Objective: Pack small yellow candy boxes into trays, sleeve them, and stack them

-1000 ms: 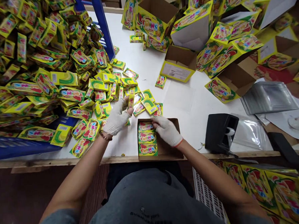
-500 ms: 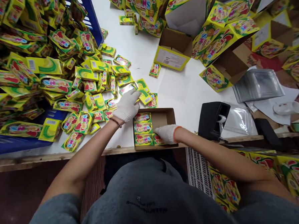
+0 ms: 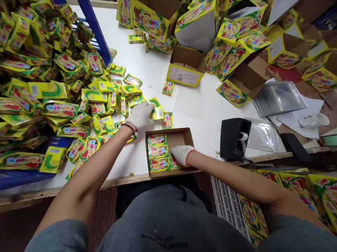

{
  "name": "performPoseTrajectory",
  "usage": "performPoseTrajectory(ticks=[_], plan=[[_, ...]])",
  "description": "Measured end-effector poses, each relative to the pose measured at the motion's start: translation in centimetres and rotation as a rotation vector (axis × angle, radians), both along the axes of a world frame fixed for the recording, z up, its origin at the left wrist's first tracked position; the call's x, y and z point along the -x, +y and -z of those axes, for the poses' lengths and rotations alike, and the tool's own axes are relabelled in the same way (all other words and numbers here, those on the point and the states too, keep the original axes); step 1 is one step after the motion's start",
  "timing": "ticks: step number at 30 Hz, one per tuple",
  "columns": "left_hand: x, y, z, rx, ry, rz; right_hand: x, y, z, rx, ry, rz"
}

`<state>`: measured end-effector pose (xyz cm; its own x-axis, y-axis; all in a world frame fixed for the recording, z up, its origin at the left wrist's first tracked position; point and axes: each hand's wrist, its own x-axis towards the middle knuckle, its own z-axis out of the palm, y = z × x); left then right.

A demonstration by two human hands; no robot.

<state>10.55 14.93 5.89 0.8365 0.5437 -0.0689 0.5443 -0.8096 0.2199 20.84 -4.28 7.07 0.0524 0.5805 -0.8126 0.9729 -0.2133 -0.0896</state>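
My left hand (image 3: 140, 115), in a white knitted glove, reaches over the edge of the pile of small boxes (image 3: 104, 95). Its fingers are spread, at the left side of a yellow-green small box (image 3: 158, 113); whether they touch it is unclear. Inside an open brown carton (image 3: 178, 131) at the table's front edge, my gloved right hand (image 3: 183, 155) has its fingers bent down on a small box (image 3: 174, 163) in the near row, partly hidden by the hand. Several small boxes (image 3: 157, 151) lie face up along the carton's left side.
A blue crate (image 3: 95, 28) overflows with small boxes at the left. Open printed display cartons (image 3: 184, 74) stand at the back and right. A black tape dispenser (image 3: 234, 139), clear plastic covers (image 3: 280, 97) and a white cup (image 3: 313, 120) are on the right.
The view has shifted, so the carton appears lower and slightly left. My left hand stays by the pile's edge; my right hand has moved slightly up and left within the carton.
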Motion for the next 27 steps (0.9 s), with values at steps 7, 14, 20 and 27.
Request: performPoseTrajectory(ticks=[7, 14, 20, 27], plan=[[3.1, -7.4, -3.8, 0.625, -0.632, -0.047, -5.7, 1.0, -5.0, -0.654, 0.519, 0.365], [3.4, -11.5, -3.4, 0.735, -0.441, -0.020, -7.1, 0.9, -5.6, -0.727, 0.702, 0.483], [4.5, -11.3, -3.3, 0.654, -0.534, -0.211, -6.3, 0.8, -4.2, -0.566, 0.700, 0.598], [2.2, -12.7, -3.3, 0.483, -0.244, -0.068, -4.3, -1.1, -6.1, -0.764, 0.106, -0.083]])
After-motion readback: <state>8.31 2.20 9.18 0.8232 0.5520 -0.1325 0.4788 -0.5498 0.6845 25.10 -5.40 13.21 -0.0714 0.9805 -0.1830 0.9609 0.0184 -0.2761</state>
